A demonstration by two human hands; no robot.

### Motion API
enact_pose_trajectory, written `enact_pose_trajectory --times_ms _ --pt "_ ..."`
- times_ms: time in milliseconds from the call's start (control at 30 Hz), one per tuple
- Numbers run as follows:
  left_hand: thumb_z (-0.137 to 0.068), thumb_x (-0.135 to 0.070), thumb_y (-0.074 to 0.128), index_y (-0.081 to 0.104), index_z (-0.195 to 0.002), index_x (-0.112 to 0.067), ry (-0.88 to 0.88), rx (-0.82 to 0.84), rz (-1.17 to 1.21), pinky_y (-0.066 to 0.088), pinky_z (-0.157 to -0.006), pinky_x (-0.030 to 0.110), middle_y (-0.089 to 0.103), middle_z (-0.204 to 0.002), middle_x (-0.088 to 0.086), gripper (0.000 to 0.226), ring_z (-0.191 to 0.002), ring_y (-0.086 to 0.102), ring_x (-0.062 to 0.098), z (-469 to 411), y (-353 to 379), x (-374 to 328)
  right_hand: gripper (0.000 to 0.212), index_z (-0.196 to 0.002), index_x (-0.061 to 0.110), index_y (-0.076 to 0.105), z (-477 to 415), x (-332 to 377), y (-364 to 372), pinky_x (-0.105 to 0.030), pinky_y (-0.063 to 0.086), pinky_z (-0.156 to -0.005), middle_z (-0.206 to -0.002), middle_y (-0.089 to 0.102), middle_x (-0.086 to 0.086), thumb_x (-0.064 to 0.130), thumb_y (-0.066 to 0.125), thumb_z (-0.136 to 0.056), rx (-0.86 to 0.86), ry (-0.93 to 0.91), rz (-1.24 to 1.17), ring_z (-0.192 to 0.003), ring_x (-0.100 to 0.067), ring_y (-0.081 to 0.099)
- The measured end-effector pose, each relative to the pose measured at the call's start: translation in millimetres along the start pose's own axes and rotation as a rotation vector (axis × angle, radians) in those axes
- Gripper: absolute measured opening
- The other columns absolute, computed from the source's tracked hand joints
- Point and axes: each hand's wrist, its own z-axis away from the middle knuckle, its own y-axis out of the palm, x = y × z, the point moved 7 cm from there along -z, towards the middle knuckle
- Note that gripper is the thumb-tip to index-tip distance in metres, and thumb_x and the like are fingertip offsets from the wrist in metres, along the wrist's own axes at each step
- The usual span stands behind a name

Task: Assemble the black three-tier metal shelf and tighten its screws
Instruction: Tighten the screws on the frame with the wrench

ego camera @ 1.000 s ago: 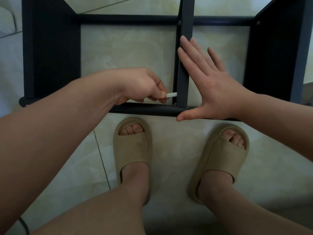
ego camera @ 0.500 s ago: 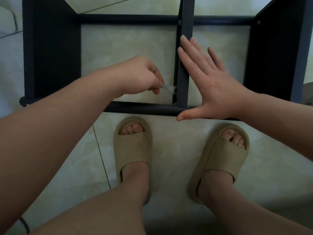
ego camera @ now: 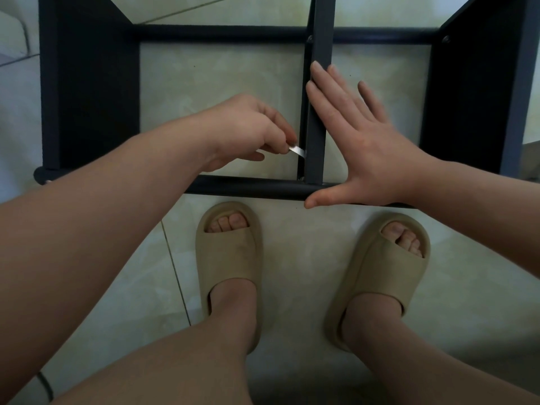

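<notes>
The black metal shelf (ego camera: 87, 92) stands on the tiled floor in front of me, seen from above. A middle crossbar (ego camera: 320, 39) runs away from the near tube (ego camera: 248, 187). My left hand (ego camera: 248, 130) pinches a small silver key (ego camera: 298, 149) whose tip meets the left side of the crossbar just above the near tube. My right hand (ego camera: 359, 141) lies flat with straight fingers against the crossbar's right side, thumb along the near tube.
My two feet in beige slippers (ego camera: 230, 258) (ego camera: 385, 273) stand on the pale floor tiles just below the near tube. Black shelf panels (ego camera: 473, 97) rise at left and right. A dark cable (ego camera: 46, 387) shows at the bottom left.
My left hand swung up and has come partway back down, turning the silver key at the crossbar. My right hand has stayed flat in place.
</notes>
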Motion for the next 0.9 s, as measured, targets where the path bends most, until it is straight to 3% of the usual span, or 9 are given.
enact_pose_trajectory --times_ms 167,467,667,800,900 --pt "-0.083 -0.004 0.073 0.074 -0.086 -0.022 0.007 -0.019 0.067 0.051 -0.079 0.028 0.073 -0.085 -0.006 0.019 -0.094 0.069 0.010 -3 -3 1 0.134 -0.161 0.010 -0.008 0 0 0 -0.056 -0.001 -0.125 -0.169 -0.019 -0.005 0.094 0.045 -0.072 0.000 0.001 0.003 -0.155 -0.022 -0.018" --pt "-0.094 -0.022 0.063 0.071 -0.103 -0.028 -0.176 0.162 0.409 0.047 -0.096 0.033 0.076 -0.088 -0.013 0.013 -0.107 0.066 0.011 -3 12 12 0.134 -0.161 0.009 -0.007 0 0 0 -0.056 -0.002 -0.126 -0.169 -0.018 -0.006 0.094 0.045 -0.071 -0.002 0.002 0.002 -0.155 -0.022 -0.018" --pt "-0.094 -0.026 0.065 0.070 -0.104 -0.028 -0.193 0.067 0.403 0.048 -0.094 0.031 0.077 -0.092 -0.012 0.011 -0.102 0.069 0.008 -6 11 12 0.135 -0.161 0.010 -0.007 0 0 0 -0.055 -0.002 -0.126 -0.169 -0.019 -0.005 0.093 0.048 -0.071 0.006 0.008 0.004 -0.155 -0.020 -0.019" --pt "-0.093 -0.034 0.067 0.070 -0.099 -0.027 -0.244 0.088 0.371 0.046 -0.086 0.032 0.076 -0.087 -0.014 0.009 -0.100 0.067 0.008 -6 17 13 0.135 -0.161 0.009 -0.007 0 0 0 -0.055 -0.002 -0.126 -0.169 -0.018 -0.005 0.093 0.049 -0.071 0.007 0.009 0.000 -0.155 -0.021 -0.019" --pt "-0.092 -0.039 0.067 0.069 -0.106 -0.030 -0.247 0.084 0.331 0.045 -0.085 0.034 0.077 -0.090 -0.015 0.017 -0.104 0.065 0.010 -6 16 13 0.135 -0.161 0.009 -0.007 0 0 0 -0.056 -0.001 -0.125 -0.169 -0.018 -0.005 0.092 0.050 -0.071 0.008 0.008 -0.001 -0.155 -0.021 -0.018"
